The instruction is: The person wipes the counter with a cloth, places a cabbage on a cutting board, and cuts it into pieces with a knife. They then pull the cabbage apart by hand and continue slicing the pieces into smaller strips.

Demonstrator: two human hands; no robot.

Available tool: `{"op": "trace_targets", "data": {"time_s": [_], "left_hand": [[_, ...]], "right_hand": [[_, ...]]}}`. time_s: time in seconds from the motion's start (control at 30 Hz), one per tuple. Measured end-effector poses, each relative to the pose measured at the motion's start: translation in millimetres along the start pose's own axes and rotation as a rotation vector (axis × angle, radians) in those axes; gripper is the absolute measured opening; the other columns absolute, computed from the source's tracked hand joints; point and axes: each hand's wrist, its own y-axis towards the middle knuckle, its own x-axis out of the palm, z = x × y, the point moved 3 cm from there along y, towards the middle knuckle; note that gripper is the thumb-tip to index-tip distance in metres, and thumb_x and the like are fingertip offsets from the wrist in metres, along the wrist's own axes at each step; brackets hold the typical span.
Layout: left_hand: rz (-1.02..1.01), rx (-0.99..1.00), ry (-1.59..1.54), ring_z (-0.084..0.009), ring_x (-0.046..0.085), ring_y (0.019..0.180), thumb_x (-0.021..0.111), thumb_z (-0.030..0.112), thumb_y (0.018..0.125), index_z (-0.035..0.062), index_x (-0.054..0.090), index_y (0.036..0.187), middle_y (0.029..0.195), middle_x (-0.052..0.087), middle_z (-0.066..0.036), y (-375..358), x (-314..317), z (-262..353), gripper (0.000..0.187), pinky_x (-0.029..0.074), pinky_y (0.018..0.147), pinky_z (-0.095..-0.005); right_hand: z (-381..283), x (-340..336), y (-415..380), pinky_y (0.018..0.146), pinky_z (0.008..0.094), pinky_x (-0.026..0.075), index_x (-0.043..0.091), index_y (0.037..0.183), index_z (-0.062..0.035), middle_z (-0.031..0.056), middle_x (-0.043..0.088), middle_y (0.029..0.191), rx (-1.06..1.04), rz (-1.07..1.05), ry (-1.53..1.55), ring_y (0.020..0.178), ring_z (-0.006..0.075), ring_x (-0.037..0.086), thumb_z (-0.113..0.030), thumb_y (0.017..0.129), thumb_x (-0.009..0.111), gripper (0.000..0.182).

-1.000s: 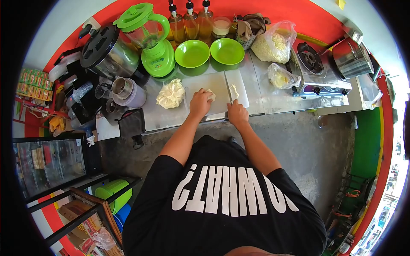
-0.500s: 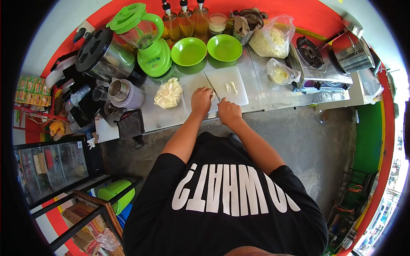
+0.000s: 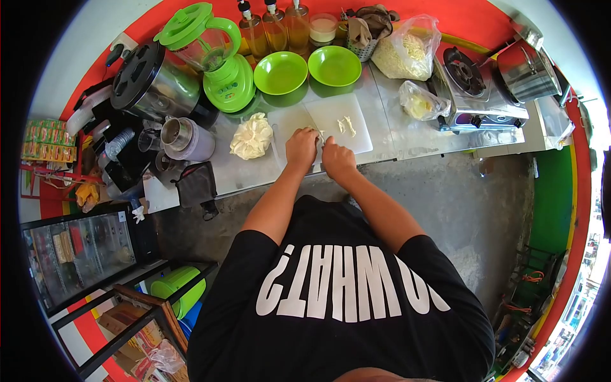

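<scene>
On the white cutting board [image 3: 358, 137], my right hand [image 3: 338, 159] is closed round the handle of a knife [image 3: 321, 136]. Only a little of the narrow blade shows, close to the left fingertips. My left hand [image 3: 301, 149] has its fingers curled down on the board, pressing a small pale piece of food that they mostly cover. Several thin, cream-coloured strips [image 3: 347, 126] lie apart on the board's right half. Just left of the board sits a lumpy cream-coloured bundle [image 3: 251, 136].
Two green bowls [image 3: 280, 73] stand behind the board, with a green blender [image 3: 229, 83] to their left. A bag of pale shreds [image 3: 407, 56], a smaller clear bag [image 3: 422, 102] and a gas stove [image 3: 471, 89] are at the right. The counter's front edge runs before me.
The knife has turned and drawn in toward my left fingers, with less of its blade showing. My right hand has shifted slightly left. My left hand stays on the board.
</scene>
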Motion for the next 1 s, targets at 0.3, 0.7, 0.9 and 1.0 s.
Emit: {"op": "trace_targets", "data": {"time_s": [0.3, 0.7, 0.9, 1.0], "left_hand": [[-0.017, -0.029, -0.014, -0.0317, 0.068, 0.089, 0.065, 0.010, 0.086, 0.0091, 0.070, 0.084, 0.089, 0.071, -0.008, 0, 0, -1, 0.005, 0.055, 0.075, -0.0456], [0.043, 0.003, -0.079, -0.0327, 0.068, 0.089, 0.064, 0.008, 0.086, 0.0086, 0.068, 0.086, 0.088, 0.070, -0.009, -6, 1, -7, 0.004, 0.055, 0.074, -0.0469], [0.015, -0.051, -0.084, -0.0322, 0.068, 0.089, 0.065, 0.010, 0.087, 0.0086, 0.069, 0.086, 0.090, 0.070, -0.007, -7, -1, -4, 0.005, 0.055, 0.075, -0.0457], [0.023, -0.039, -0.090, -0.0316, 0.068, 0.091, 0.065, 0.010, 0.088, 0.0083, 0.069, 0.086, 0.091, 0.070, -0.007, -8, 0, -5, 0.005, 0.055, 0.075, -0.0455]], "right_hand": [[-7, -12, -25, 0.080, 0.0479, 0.059, 0.050, 0.109, -0.0010, 0.0235, 0.075, 0.095, 0.072, -0.076, 0.029, 0.091, 0.0394, 0.075, -0.031, 0.107, 0.049, 0.030], [-9, -29, -7, 0.076, 0.0422, 0.062, 0.054, 0.107, 0.0028, 0.0216, 0.076, 0.093, -0.028, -0.027, -0.083, 0.088, 0.0347, 0.077, -0.014, 0.098, 0.054, 0.019], [-8, 0, -27, 0.078, 0.0484, 0.060, 0.049, 0.109, -0.0009, 0.0235, 0.075, 0.095, 0.112, -0.080, 0.058, 0.092, 0.0394, 0.075, -0.032, 0.107, 0.049, 0.031], [-9, 4, -17, 0.071, 0.0440, 0.062, 0.048, 0.110, -0.0019, 0.0187, 0.076, 0.090, 0.064, -0.011, -0.010, 0.085, 0.0343, 0.077, -0.031, 0.107, 0.049, 0.030]]}}
